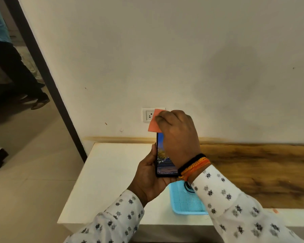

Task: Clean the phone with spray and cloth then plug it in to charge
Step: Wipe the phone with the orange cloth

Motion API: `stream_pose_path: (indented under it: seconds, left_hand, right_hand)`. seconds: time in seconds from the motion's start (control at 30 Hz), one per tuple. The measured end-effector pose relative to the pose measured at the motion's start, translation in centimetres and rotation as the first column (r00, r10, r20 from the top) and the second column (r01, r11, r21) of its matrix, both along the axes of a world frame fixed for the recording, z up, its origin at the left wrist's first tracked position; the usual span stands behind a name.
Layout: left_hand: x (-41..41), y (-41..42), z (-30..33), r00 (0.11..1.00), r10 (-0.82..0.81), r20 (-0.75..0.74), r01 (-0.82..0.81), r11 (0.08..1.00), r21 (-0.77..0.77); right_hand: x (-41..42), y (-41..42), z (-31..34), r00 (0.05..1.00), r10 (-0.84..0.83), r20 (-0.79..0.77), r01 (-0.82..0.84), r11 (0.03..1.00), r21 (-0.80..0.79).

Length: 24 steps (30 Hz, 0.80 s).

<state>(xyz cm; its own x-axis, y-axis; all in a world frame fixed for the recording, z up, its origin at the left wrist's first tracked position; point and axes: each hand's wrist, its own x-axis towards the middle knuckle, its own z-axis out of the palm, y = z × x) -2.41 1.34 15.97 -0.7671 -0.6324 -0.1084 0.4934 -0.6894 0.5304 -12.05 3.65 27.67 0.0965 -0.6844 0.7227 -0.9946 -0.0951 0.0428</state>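
Observation:
My left hand [150,174] holds a dark phone [162,158] upright above the counter, its lit screen facing me. My right hand [178,135] lies over the upper part of the screen, gripping a small orange-pink cloth [154,122] that sticks out past the phone's top edge. A white wall socket [148,115] sits on the wall just behind the cloth, partly covered by it. A coiled black cable [189,187] peeks out under my right wrist on a light blue tray [186,202]. No spray bottle is in view.
The white counter [104,181] ends at its left and front edges, with tiled floor beyond. A wooden panel [261,169] runs along the right. A dark door frame [47,78] stands at left, with a person's legs [16,71] in the doorway.

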Motion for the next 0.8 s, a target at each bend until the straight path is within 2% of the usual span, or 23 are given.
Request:
stream_pose_path:
  seconds: [0.1,0.27,0.47,0.57,0.8]
  left_hand:
    - [0.2,-0.2,-0.2,1.0,-0.009,-0.013,0.009,0.999,-0.036]
    - [0.3,-0.3,0.0,1.0,-0.029,-0.002,0.029,0.997,-0.076]
    - [0.1,-0.2,0.0,0.999,-0.047,0.016,0.048,0.992,-0.12]
    - [0.1,-0.6,0.3,1.0,-0.021,-0.006,0.02,0.993,-0.114]
    - [0.8,-1.5,0.8,1.0,0.02,-0.007,-0.02,0.993,-0.115]
  right_hand:
    - [-1.6,-0.2,0.4,0.995,-0.024,0.098,0.022,1.0,0.015]
    - [-3.8,-0.2,-0.1,0.91,-0.038,0.413,0.038,0.999,0.008]
    - [-4.1,1.1,-1.7,0.81,-0.045,0.585,0.088,0.995,-0.044]
    - [-3.2,2.0,-3.2,0.778,-0.033,0.628,0.092,0.994,-0.061]
    - [-2.1,3.8,-6.8,0.828,0.035,0.56,0.056,0.988,-0.144]
